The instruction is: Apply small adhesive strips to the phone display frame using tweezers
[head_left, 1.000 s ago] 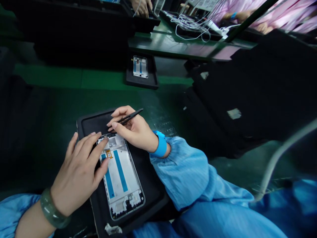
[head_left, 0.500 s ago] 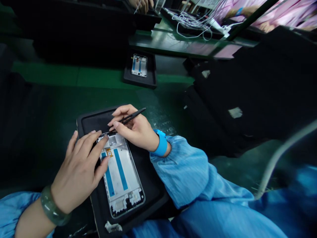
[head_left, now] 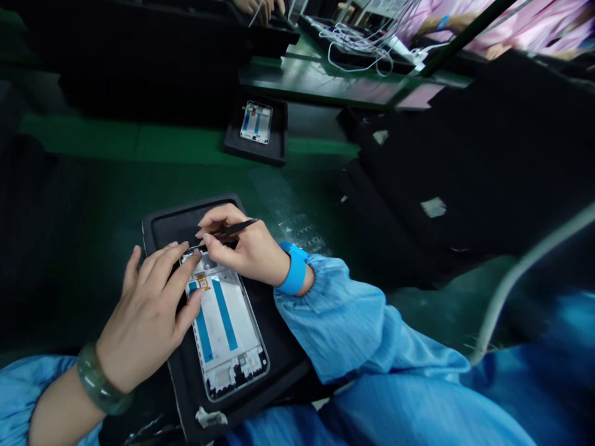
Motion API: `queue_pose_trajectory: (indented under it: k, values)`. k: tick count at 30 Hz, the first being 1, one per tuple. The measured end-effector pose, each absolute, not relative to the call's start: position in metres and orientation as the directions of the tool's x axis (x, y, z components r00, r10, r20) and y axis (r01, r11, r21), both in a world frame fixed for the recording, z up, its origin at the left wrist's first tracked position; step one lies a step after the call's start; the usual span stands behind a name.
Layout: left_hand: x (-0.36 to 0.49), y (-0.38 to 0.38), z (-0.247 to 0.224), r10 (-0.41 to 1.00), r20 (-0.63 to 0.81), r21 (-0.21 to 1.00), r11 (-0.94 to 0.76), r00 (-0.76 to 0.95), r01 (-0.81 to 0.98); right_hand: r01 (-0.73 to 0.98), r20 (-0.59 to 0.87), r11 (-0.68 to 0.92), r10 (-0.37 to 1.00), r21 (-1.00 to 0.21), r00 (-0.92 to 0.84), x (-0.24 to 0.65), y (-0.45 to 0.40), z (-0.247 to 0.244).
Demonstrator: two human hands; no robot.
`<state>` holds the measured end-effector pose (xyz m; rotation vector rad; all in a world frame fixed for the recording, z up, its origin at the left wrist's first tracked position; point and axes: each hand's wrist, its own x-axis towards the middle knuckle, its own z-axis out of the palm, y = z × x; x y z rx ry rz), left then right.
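Observation:
A silver phone frame [head_left: 248, 322] with two blue strips and a small orange flex piece lies on a black tray [head_left: 288, 353]. My left hand [head_left: 149, 303] rests over its upper left edge, fingers spread, with fingertips on the frame's top corner. My right hand [head_left: 246, 248] is closed on black tweezers [head_left: 239, 228] just above the frame's top edge. The tweezers' tips are hidden behind my fingers.
Beyond, a second phone frame [head_left: 263, 124] sits in a smaller black tray [head_left: 277, 148]. Stacked black trays [head_left: 488, 161] stand at the right, near a pale hose [head_left: 504, 279]. White cables [head_left: 356, 40] and other people's hands [head_left: 263, 9] are at the far side.
My right hand has shifted slightly left, and the tweezers lie at a flatter angle. My left hand has barely moved on the frame. The whole view has drifted a little.

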<state>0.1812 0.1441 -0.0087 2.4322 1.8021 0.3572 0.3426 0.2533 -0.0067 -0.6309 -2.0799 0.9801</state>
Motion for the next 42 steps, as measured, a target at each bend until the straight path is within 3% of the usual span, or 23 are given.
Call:
queue_pose_trajectory:
  k: [5,9,17,31,36,42]
  values:
    - [0.1792,0.1444,-0.0111,0.953,0.136,0.223,-0.294,0.269,0.929,0.145,0.435,0.639,0.654,-0.755,-0.619,0.34,0.2518,-0.0047]
    - [0.1776,0.1453,-0.014,0.955,0.136,0.248,-0.292,0.265,0.924,0.199,0.457,0.734,0.586,-0.65,-0.669,0.3368,0.2496,-0.0008]
    - [0.1791,0.1445,-0.0131,0.959,0.133,0.279,-0.28,0.252,0.919,0.134,0.301,0.462,0.745,-0.877,-0.596,0.3413,0.2568,-0.007]
    - [0.1788,0.1451,-0.0129,0.963,0.114,0.289,-0.268,0.244,0.919,0.112,0.378,0.559,0.681,-0.821,-0.627,0.3378,0.255,-0.0064]
    - [0.1784,0.1449,-0.0137,0.961,0.116,0.3,-0.274,0.25,0.914,0.212,0.362,0.62,0.664,-0.756,-0.654,0.3361,0.2533,-0.0045]
    - [0.1779,0.1457,-0.0132,0.956,0.125,0.268,-0.289,0.264,0.919,0.212,0.353,0.577,0.707,-0.789,-0.613,0.3329,0.2543,-0.0058]
